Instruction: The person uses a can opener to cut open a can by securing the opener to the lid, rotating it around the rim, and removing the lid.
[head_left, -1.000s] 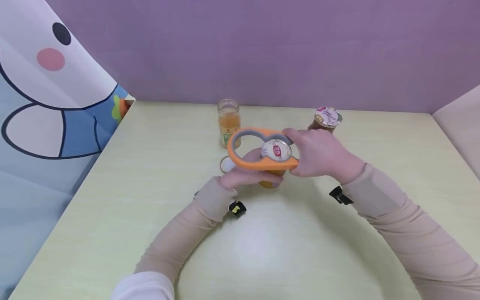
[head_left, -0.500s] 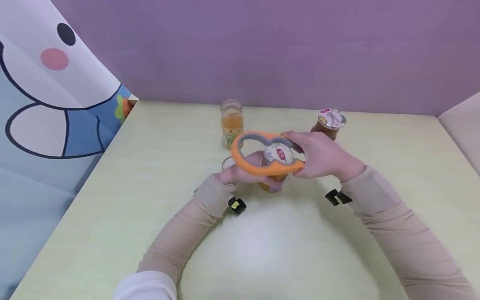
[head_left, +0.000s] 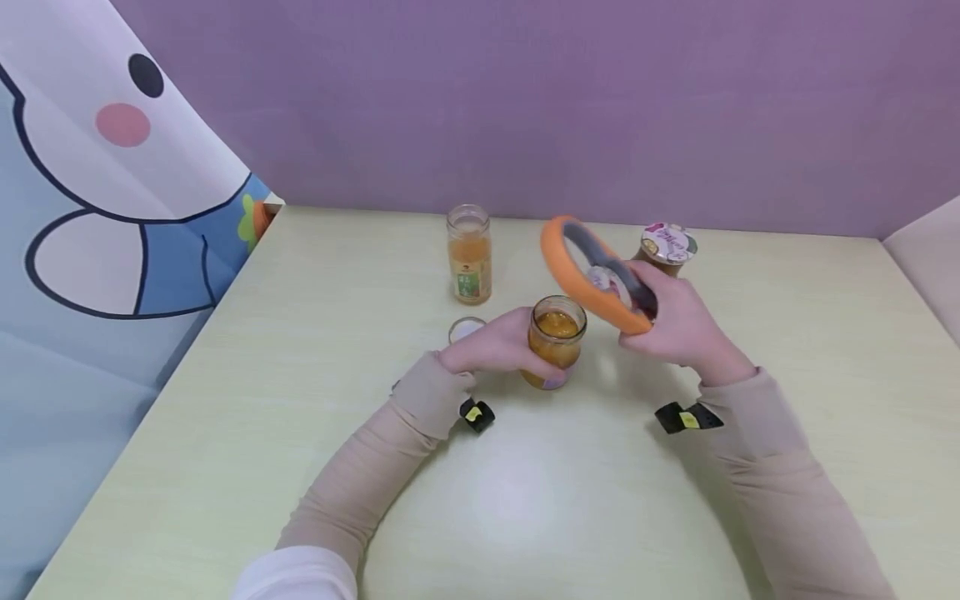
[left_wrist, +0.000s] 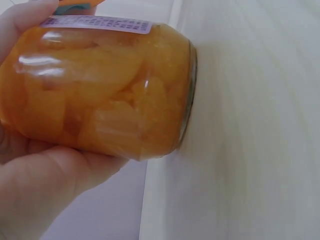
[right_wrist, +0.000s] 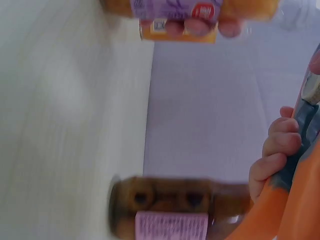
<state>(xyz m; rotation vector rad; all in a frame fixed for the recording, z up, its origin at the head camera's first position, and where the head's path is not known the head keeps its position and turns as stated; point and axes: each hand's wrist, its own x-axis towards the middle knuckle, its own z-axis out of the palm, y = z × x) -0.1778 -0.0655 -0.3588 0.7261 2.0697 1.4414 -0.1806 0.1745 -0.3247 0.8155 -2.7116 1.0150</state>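
Note:
My left hand grips a glass jar of orange fruit pieces around its side. The jar stands lidless on the table, its mouth facing up. In the left wrist view the fruit shows through the glass, with my thumb side below it. My right hand holds an orange-and-grey jar opener, tilted, above and to the right of that jar. A white printed lid sits inside the opener's ring. The right wrist view shows my fingers curled around the opener's grey edge.
Behind my left hand stands a second lidless jar of orange contents. A loose lid lies on the table between them, partly hidden. A brown jar with a patterned lid stands behind my right hand. A purple backdrop closes off the far edge.
The lid has come off the jar and is now inside the jar opener. My right hand has lifted and tilted the opener up and to the right; my left hand stays around the jar.

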